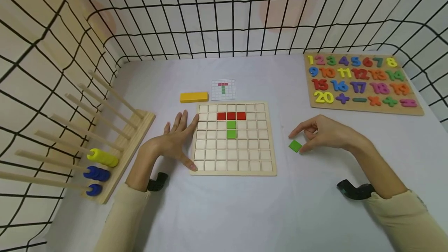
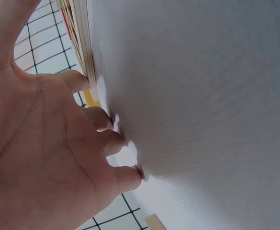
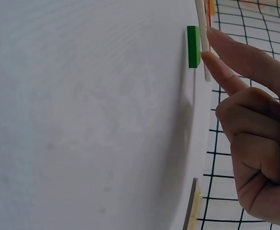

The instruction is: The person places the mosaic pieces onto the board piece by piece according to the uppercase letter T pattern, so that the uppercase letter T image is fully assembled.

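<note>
My left hand [image 1: 171,143] lies spread at the left side of a wooden grid board [image 1: 273,139], its thumb at the lower left corner and index finger at the upper left edge. Three red tiles [image 1: 231,116] form a row on the board, with two green tiles [image 1: 231,129] in a column below the middle one. To the right of the board, my right hand [image 1: 325,133] hovers over a loose green tile [image 1: 295,146] on the table. Its thumb and index finger are apart, just above the tile in the right wrist view; its other fingers are curled.
Behind the board lie a pattern card [image 1: 223,89] with a T and a yellow block [image 1: 194,97]. A peg rack [image 1: 136,127] with yellow and blue beads stands left. A number puzzle board [image 1: 364,84] lies back right. Black wire mesh [image 1: 217,30] borders the table.
</note>
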The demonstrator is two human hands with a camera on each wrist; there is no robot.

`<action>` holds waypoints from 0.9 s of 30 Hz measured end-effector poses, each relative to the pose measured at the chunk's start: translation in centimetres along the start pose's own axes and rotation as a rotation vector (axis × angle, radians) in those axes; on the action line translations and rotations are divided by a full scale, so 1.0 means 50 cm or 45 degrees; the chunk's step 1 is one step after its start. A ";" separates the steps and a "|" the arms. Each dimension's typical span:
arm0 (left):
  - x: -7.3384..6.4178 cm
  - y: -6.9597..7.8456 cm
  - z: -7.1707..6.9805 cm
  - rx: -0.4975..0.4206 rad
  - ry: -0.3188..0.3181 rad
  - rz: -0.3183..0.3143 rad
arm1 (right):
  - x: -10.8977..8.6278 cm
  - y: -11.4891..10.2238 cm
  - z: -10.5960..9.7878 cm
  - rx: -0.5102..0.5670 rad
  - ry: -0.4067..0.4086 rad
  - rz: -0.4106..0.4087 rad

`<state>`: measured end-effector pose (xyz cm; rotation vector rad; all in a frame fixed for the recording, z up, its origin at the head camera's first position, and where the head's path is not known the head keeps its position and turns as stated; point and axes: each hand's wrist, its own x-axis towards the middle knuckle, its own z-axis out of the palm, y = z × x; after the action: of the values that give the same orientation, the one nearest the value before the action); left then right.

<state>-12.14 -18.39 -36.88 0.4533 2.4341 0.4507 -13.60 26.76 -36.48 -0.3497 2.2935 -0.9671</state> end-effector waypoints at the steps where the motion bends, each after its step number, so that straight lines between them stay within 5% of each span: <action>1: 0.000 -0.001 0.000 0.000 0.002 0.000 | 0.001 0.003 0.000 0.011 -0.018 0.001; 16: -0.001 -0.001 0.000 -0.007 0.003 -0.008 | 0.013 0.014 0.003 0.050 -0.035 0.019; 27: -0.001 -0.001 -0.001 -0.003 0.004 -0.006 | 0.022 -0.007 -0.002 -0.068 0.181 0.037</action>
<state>-12.13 -18.48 -36.86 0.4464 2.4371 0.4523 -14.51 26.05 -36.67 -0.2767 2.4496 -0.9446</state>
